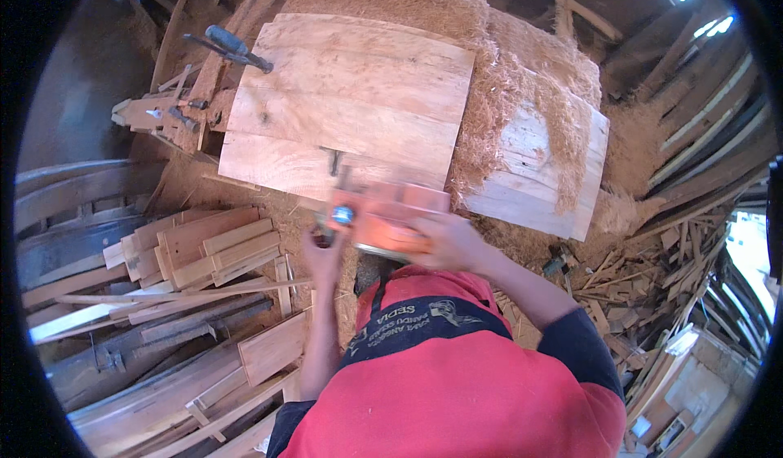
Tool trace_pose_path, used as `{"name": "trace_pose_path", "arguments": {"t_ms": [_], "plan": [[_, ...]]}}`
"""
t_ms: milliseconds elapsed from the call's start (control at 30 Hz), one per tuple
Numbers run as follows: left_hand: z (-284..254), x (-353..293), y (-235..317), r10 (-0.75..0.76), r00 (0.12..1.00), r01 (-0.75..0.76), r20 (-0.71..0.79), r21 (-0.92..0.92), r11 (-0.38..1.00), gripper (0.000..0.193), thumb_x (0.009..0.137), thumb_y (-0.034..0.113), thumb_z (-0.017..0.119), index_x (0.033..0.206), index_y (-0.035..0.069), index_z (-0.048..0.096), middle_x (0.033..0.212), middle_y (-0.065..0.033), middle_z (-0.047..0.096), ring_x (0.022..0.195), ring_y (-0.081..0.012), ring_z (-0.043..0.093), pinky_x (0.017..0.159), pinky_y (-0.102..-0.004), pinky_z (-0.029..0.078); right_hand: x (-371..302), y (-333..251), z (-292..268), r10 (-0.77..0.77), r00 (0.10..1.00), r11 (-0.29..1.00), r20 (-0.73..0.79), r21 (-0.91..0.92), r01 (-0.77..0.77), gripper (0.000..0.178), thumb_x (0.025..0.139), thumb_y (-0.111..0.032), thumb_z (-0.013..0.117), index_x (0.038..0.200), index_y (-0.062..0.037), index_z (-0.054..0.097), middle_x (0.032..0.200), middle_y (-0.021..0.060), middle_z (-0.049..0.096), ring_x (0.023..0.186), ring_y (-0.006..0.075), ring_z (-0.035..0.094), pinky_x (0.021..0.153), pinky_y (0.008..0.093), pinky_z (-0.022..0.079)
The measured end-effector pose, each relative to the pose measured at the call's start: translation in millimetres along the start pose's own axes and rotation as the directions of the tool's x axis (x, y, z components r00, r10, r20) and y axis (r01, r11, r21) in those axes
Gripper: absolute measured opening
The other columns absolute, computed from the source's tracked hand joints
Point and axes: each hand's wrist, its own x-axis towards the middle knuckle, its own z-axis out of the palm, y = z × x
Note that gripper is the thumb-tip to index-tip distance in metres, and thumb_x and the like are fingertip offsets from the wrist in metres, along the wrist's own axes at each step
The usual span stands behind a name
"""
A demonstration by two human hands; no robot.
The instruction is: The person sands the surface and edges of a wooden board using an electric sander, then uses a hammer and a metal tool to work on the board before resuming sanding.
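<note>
An orange electric planer (387, 217), blurred by motion, is held just in front of my body, at the near edge of the wooden panel (351, 91). My right hand (453, 244) is wrapped round its handle on the right side. My left hand (323, 250) is curled at the planer's left end, beside a shiny bluish round part; its fingertips are partly hidden. Pale boards make up the panel, which lies on the bench with a small dark metal piece (334, 160) near its front edge. At the panel's far left corner sits a blue-handled clamp-like tool (227, 40).
Wood shavings (497, 107) heap behind and to the right of the panel, partly covering another pale board (522, 164). Cut boards (204, 246) are stacked at the left. Long planks (710, 156) lean at the right, above a pile of offcuts (644, 287).
</note>
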Motion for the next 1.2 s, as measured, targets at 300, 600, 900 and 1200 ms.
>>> {"name": "trace_pose_path", "arguments": {"t_ms": [300, 600, 900, 1200], "plan": [[52, -68, 34, -0.03, 0.99, 0.031, 0.136, -0.005, 0.999, 0.08, 0.065, 0.042, 0.092, 0.116, -0.005, 0.053, 0.101, -0.0145, 0.063, 0.09, -0.0233, 0.062, 0.08, -0.0367, 0.051, -80, 49, -27, -0.055, 0.995, 0.998, -0.079, -0.007, 0.055, 0.054, 0.062, -0.025, 0.089, 0.107, -0.0032, 0.068, 0.105, 0.0176, 0.069, 0.093, 0.0354, 0.069, 0.078, 0.0413, 0.057], [-47, 45, 0, 0.015, 0.997, -0.014, -0.082, 0.007, 1.0, 0.076, 0.069, 0.041, 0.092, 0.122, -0.003, 0.06, 0.095, -0.0104, 0.067, 0.087, -0.0184, 0.062, 0.076, -0.0321, 0.051, 64, -32, 29, -0.104, 0.99, 0.994, -0.096, 0.03, 0.108, 0.04, 0.073, -0.03, 0.079, 0.1, -0.0037, 0.066, 0.087, 0.018, 0.069, 0.081, 0.0363, 0.069, 0.071, 0.0453, 0.056], [-178, 201, -45, 0.061, 0.966, -0.07, -0.251, -0.028, 0.997, 0.067, 0.075, 0.038, 0.088, 0.122, -0.002, 0.063, 0.105, -0.0112, 0.069, 0.091, -0.0161, 0.063, 0.082, -0.0302, 0.051, 241, -118, 112, -0.235, 0.962, 0.965, -0.141, 0.084, 0.248, 0.036, 0.076, -0.028, 0.073, 0.097, -0.0006, 0.065, 0.087, 0.0233, 0.069, 0.081, 0.0396, 0.069, 0.073, 0.049, 0.055], [-281, 309, -69, 0.112, 0.927, -0.174, -0.358, -0.145, 0.974, 0.052, 0.088, 0.029, 0.079, 0.121, -0.007, 0.062, 0.102, -0.0086, 0.069, 0.088, -0.0127, 0.062, 0.077, -0.0268, 0.051, 365, -195, 152, -0.279, 0.958, 0.941, -0.071, 0.18, 0.288, 0.036, 0.077, -0.024, 0.07, 0.097, 0.0055, 0.063, 0.087, 0.0275, 0.069, 0.082, 0.0436, 0.069, 0.078, 0.0507, 0.056]]}}
